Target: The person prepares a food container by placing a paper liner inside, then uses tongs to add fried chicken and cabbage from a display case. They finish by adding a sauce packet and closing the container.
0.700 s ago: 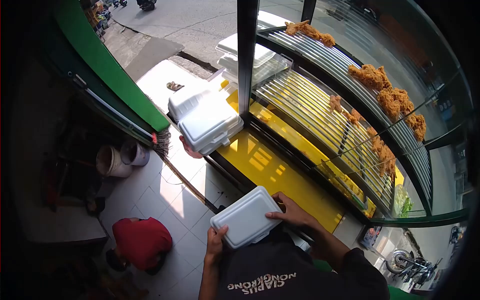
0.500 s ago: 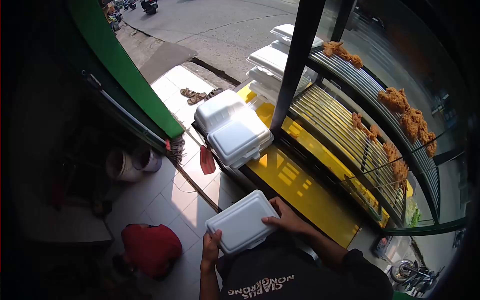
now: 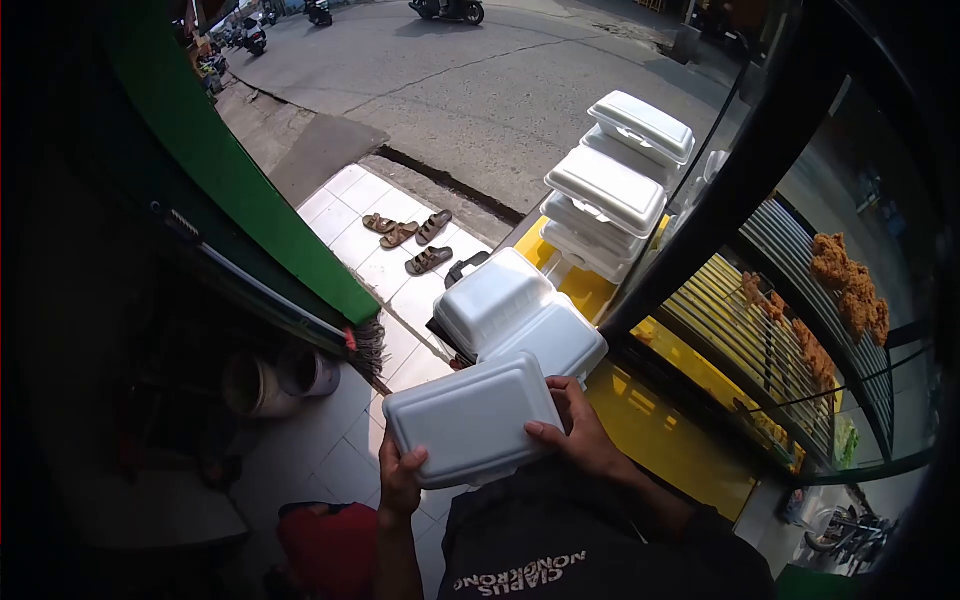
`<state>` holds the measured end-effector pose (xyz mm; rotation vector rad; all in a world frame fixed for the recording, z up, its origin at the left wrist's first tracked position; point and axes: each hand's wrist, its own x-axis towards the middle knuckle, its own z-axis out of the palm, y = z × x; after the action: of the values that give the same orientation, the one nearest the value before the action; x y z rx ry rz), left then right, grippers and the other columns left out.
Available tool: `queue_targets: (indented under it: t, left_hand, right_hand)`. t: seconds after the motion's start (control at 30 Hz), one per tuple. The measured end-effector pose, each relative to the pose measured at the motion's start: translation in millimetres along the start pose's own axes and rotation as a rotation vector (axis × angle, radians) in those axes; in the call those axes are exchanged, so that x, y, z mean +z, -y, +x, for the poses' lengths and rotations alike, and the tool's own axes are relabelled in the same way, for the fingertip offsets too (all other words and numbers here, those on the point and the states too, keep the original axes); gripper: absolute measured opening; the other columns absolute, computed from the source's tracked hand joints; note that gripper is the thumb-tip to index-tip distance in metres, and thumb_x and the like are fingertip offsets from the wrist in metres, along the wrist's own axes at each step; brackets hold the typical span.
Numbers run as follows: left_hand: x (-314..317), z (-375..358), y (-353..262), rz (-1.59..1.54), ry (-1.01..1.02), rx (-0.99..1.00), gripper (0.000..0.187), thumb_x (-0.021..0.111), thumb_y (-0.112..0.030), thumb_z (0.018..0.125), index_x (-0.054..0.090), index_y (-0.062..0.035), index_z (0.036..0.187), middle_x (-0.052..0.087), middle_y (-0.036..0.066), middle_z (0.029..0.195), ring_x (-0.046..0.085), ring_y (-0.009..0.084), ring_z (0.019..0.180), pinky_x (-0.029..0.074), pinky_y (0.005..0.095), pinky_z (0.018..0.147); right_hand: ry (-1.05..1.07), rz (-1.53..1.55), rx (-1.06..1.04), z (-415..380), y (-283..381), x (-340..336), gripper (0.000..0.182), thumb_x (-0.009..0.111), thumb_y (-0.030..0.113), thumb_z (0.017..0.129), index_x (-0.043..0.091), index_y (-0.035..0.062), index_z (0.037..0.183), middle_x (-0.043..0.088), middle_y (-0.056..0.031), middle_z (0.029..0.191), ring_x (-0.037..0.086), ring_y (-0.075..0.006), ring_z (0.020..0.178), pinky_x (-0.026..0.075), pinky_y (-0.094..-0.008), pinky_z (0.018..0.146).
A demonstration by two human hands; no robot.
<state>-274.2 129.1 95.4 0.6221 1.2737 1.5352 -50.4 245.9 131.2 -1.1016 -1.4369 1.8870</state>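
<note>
A closed white foam takeaway box (image 3: 470, 415) is held level in front of my chest. My left hand (image 3: 402, 470) grips its left end, thumb on the lid and fingers mostly hidden at the side. At the right end my right hand (image 3: 572, 428) has its thumb on the lid and fingers round the far corner. Just beyond, more closed foam boxes (image 3: 495, 300) rest by the yellow counter (image 3: 655, 430), partly covered by the held box. Farther off stands a taller stack of foam boxes (image 3: 605, 190).
To the right, a glass display case holds fried chicken (image 3: 848, 285) on slatted racks. Sandals (image 3: 428, 261) lie on the white tiles near the road. A green post (image 3: 270, 220), a mop (image 3: 370, 345) and buckets (image 3: 258, 385) are at left. A person in red (image 3: 330, 550) is low down.
Both hands have raised the foam box slightly, away from my body and toward the stacked boxes. My view has tilted up toward the road, and the person in red shows lower in frame.
</note>
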Motion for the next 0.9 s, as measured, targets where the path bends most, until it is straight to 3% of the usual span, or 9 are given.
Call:
queue_targets:
  t: [0.07, 0.13, 0.2, 0.33, 0.47, 0.63, 0.73, 0.77, 0.9]
  left_hand:
    - [-9, 35, -16, 0.015, 0.024, 0.039, 0.078, 0.063, -0.034, 0.075, 0.037, 0.0019, 0.139, 0.053, 0.017, 0.119, 0.055, 0.0239, 0.110, 0.045, 0.0360, 0.095]
    - [-17, 65, -31, 0.015, 0.074, 0.033, 0.077, 0.062, -0.034, 0.075, 0.037, 0.0018, 0.139, 0.053, 0.016, 0.120, 0.054, 0.0241, 0.112, 0.045, 0.0361, 0.096]
    - [-27, 94, -41, 0.003, 0.124, -0.004, 0.077, 0.061, -0.035, 0.075, 0.037, 0.0016, 0.139, 0.053, 0.016, 0.120, 0.054, 0.0244, 0.112, 0.045, 0.0360, 0.096]
    - [-30, 157, -59, -0.077, 0.198, -0.065, 0.075, 0.057, -0.036, 0.077, 0.035, -0.0003, 0.139, 0.051, 0.016, 0.121, 0.055, 0.0254, 0.111, 0.046, 0.0364, 0.094]
    - [-29, 220, -77, -0.041, 0.232, -0.066, 0.073, 0.055, -0.035, 0.078, 0.034, -0.0020, 0.139, 0.049, 0.016, 0.122, 0.055, 0.0260, 0.112, 0.047, 0.0370, 0.093]
    - [-20, 283, -101, 0.045, 0.431, -0.188, 0.072, 0.056, -0.033, 0.077, 0.035, -0.0032, 0.139, 0.048, 0.017, 0.125, 0.052, 0.0275, 0.117, 0.047, 0.0390, 0.097]
    - [-12, 314, -104, 0.091, 0.532, -0.235, 0.075, 0.056, -0.031, 0.077, 0.032, -0.0031, 0.143, 0.046, 0.020, 0.131, 0.050, 0.0296, 0.121, 0.045, 0.0401, 0.099]
    - [-10, 323, -103, 0.100, 0.571, -0.234, 0.077, 0.055, -0.031, 0.078, 0.031, -0.0030, 0.145, 0.044, 0.021, 0.134, 0.049, 0.0306, 0.124, 0.044, 0.0407, 0.100]
    - [-2, 352, -90, 0.117, 0.620, -0.291, 0.077, 0.055, -0.029, 0.079, 0.029, -0.0027, 0.147, 0.044, 0.021, 0.135, 0.047, 0.0312, 0.126, 0.041, 0.0409, 0.103]
  right_hand:
    - [-0.027, 0.024, -0.061, 31, 14, 0, 0.074, 0.074, 0.033, 0.084, 0.032, -0.0010, 0.135, 0.047, -0.0198, 0.125, 0.054, -0.0245, 0.111, 0.046, -0.0369, 0.095]
    - [-0.284, 0.079, -0.314, 63, 14, -10, 0.078, 0.068, 0.032, 0.088, 0.024, -0.0001, 0.143, 0.040, -0.0209, 0.132, 0.052, -0.0250, 0.115, 0.046, -0.0373, 0.095]
    - [-0.437, 0.254, -0.387, 89, 28, -27, 0.074, 0.062, 0.029, 0.091, 0.021, 0.0054, 0.147, 0.042, -0.0156, 0.131, 0.052, -0.0239, 0.113, 0.046, -0.0364, 0.092]
    - [-0.614, 0.299, -0.384, 125, 53, -45, 0.071, 0.059, 0.033, 0.092, 0.022, 0.0074, 0.147, 0.041, -0.0151, 0.133, 0.056, -0.0215, 0.103, 0.048, -0.0344, 0.082]
    - [-0.852, 0.376, -0.277, 158, 57, -53, 0.086, 0.065, 0.037, 0.087, 0.014, 0.0087, 0.150, 0.039, -0.0168, 0.136, 0.055, -0.0219, 0.099, 0.046, -0.0352, 0.078]
    - [-1.151, 0.309, -0.262, 188, 75, -64, 0.109, 0.070, 0.056, 0.077, 0.005, 0.0108, 0.152, 0.037, -0.0181, 0.139, 0.047, -0.0290, 0.111, 0.043, -0.0393, 0.080]
    - [-1.260, 0.368, -0.174, 195, 97, -61, 0.110, 0.070, 0.058, 0.077, 0.005, 0.0107, 0.152, 0.039, -0.0184, 0.137, 0.047, -0.0292, 0.112, 0.043, -0.0396, 0.082]
    - [-1.279, 0.356, -0.175, 197, 100, -61, 0.108, 0.071, 0.050, 0.078, 0.004, 0.0054, 0.150, 0.037, -0.0223, 0.136, 0.045, -0.0303, 0.118, 0.046, -0.0419, 0.085]
    - [-1.506, 0.438, -0.268, 227, 95, -60, 0.094, 0.075, 0.036, 0.080, 0.012, 0.0030, 0.142, 0.036, -0.0233, 0.131, 0.046, -0.0310, 0.117, 0.043, -0.0412, 0.098]
